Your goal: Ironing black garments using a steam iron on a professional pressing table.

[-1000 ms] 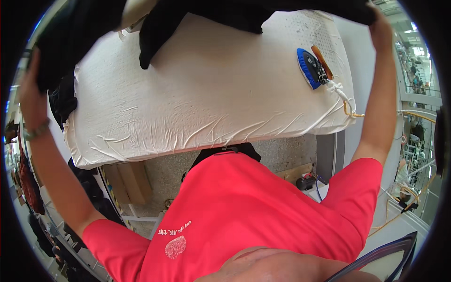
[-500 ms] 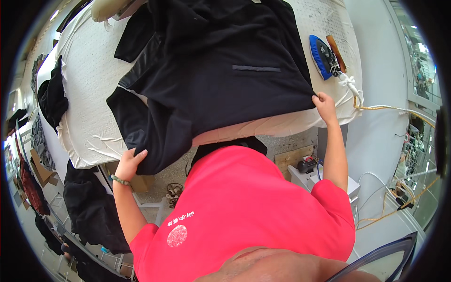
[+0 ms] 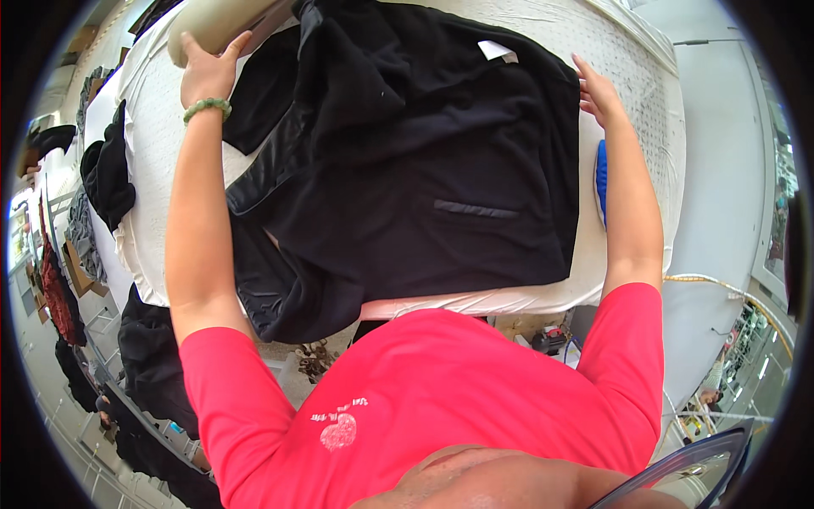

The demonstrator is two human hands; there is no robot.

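Black garment [image 3: 415, 178] partly over table edge [image 3: 475, 303]

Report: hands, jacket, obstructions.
Left hand open at pale roll; right hand open by jacket.
Jacket spread on white table.
Iron mostly hidden behind right forearm.

Red short-sleeved T-shirt [image 3: 458, 382], pale roundish chest print [image 3: 338, 432], green beaded bracelet [image 3: 207, 104] on left wrist [image 3: 205, 124]

A white-covered table [image 3: 632, 81] carries a black garment [image 3: 424, 170] and apparently a blue-edged iron [image 3: 601, 174].
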